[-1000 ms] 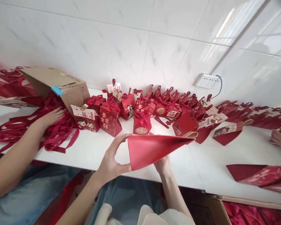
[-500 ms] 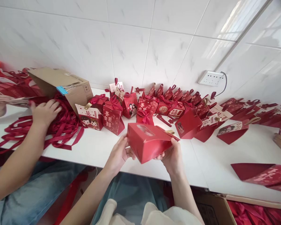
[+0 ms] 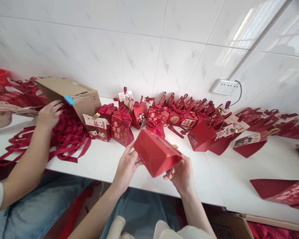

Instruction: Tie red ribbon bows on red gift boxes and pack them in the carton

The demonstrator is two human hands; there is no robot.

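Box (image 3: 155, 154), plain red, sits in both hands at the centre of the view, above the white tabletop (image 3: 107, 161); half a second ago its clear window faced up, and now it is tipped so that the window shows only at a slant and a lower corner points to six o'clock. Off at nine to ten o'clock, a co-worker's hand (image 3: 49, 115) has shifted up the ribbon heap (image 3: 71, 129) towards the mouth of the carton (image 3: 82, 99).

Red 囍 can be read on the couple-print box (image 3: 97, 128), between nine and ten o'clock, and 囍 again on the square-panel box (image 3: 188, 122) at two; lettering on smaller tags is too small to read.

Left hand (image 3: 126, 166), at eight to nine o'clock, grips the box's near end with its fingers. Right hand (image 3: 182, 173), at four, pinches the opposite edge, thumb above, fingertips curled below. Both forearms slant inward from seven and five.
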